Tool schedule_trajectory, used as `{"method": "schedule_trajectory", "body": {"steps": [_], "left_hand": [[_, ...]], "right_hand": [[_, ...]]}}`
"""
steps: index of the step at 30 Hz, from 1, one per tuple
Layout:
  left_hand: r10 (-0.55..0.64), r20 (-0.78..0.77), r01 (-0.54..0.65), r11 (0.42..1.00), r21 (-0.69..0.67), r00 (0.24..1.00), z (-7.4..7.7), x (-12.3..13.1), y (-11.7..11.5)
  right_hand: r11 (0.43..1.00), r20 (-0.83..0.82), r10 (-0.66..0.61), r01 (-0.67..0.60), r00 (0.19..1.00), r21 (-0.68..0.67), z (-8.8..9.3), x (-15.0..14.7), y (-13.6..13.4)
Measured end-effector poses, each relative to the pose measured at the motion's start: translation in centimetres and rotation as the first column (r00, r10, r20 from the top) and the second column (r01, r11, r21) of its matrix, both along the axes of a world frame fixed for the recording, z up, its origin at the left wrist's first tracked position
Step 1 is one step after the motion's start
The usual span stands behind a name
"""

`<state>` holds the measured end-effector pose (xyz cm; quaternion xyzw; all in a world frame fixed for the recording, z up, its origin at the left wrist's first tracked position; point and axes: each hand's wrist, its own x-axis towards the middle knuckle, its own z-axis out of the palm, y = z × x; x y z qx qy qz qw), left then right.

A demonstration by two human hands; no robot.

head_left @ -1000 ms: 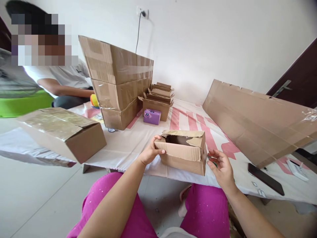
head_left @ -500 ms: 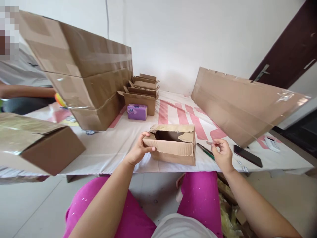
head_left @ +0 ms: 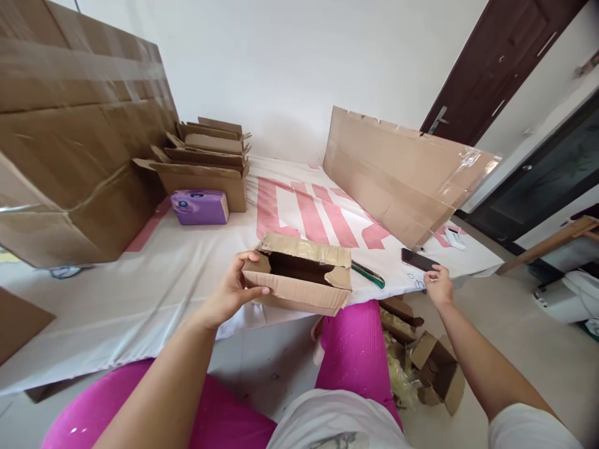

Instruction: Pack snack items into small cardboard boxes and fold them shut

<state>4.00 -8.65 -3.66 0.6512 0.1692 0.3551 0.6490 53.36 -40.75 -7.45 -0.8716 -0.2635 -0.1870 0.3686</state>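
My left hand [head_left: 233, 292] grips the left end of a small open cardboard box [head_left: 299, 282] with torn flaps, at the table's near edge. My right hand [head_left: 438, 285] is out to the right at the table edge, fingers pinched together beside a black phone [head_left: 418, 259]; what they hold, if anything, is too small to make out. A green-handled cutter [head_left: 369, 274] lies on the cloth between the box and the phone.
Big taped cartons [head_left: 70, 143] stand at the left, a stack of small open boxes [head_left: 206, 162] and a purple packet [head_left: 200, 206] behind. A flat cardboard sheet [head_left: 402, 174] leans at the right. Cardboard scraps [head_left: 430, 368] litter the floor by my leg. A dark door [head_left: 491, 68] is at the right.
My head has turned right, so the cartons slid left and the other person left the view. My right hand moved away from the box, out to the phone. My left hand stays on the box.
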Motion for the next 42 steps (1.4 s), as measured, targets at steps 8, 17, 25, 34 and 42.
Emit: {"method": "schedule_trajectory", "body": {"steps": [8, 17, 25, 34, 42], "left_hand": [[0.010, 0.000, -0.010, 0.998, 0.061, 1.000, 0.9, -0.1, -0.6], [-0.042, -0.032, 0.042, 0.999, -0.016, 0.999, 0.1, -0.4, -0.2], [-0.051, 0.020, 0.052, 0.997, -0.059, 0.998, 0.5, -0.3, -0.6], [0.106, -0.070, -0.086, 0.967, 0.241, 0.992, 0.8, -0.3, -1.7], [0.102, -0.037, -0.082, 0.933, 0.351, 0.994, 0.8, -0.5, -2.3]], "right_hand": [[0.956, -0.003, 0.128, -0.124, 0.992, -0.265, -0.8, 0.2, -0.4], [0.895, 0.092, 0.253, -0.197, 0.963, -0.401, 0.3, -1.6, -0.6], [0.933, 0.339, 0.350, -0.290, 0.873, -0.215, 3.0, -6.2, 4.3], [0.679, 0.239, 0.712, -0.734, 0.660, 0.003, 9.8, -19.8, 11.0], [0.582, 0.097, 0.813, -0.803, 0.574, -0.127, 12.1, -24.4, 16.1]]}}
